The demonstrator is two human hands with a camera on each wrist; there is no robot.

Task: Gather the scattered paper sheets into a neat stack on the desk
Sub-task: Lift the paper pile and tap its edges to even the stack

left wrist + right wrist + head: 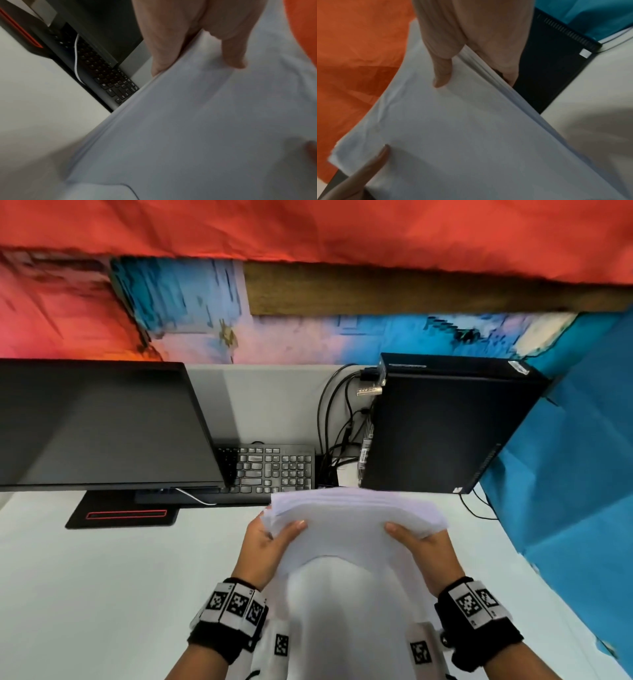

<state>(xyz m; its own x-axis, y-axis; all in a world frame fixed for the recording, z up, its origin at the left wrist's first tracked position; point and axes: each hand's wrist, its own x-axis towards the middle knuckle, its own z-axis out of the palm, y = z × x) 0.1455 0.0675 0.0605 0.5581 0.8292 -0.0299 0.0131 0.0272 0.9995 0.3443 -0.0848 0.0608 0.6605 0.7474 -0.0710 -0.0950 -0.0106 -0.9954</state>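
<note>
Above the smooth pale grey desk (pixel 85 594), in front of the black keyboard (pixel 274 470), a sheaf of plain white paper sheets (pixel 346 525) hangs in the air with its far edges fanned and uneven, no writing legible on it. Both hands grip it, the left hand (pixel 265 546) at its left edge and the right hand (pixel 428 549) at its right, thumbs on top. Behind stand a matte black monitor (pixel 102 422) and a boxy black computer case (pixel 442 426), whose labels are too small to read.
</note>
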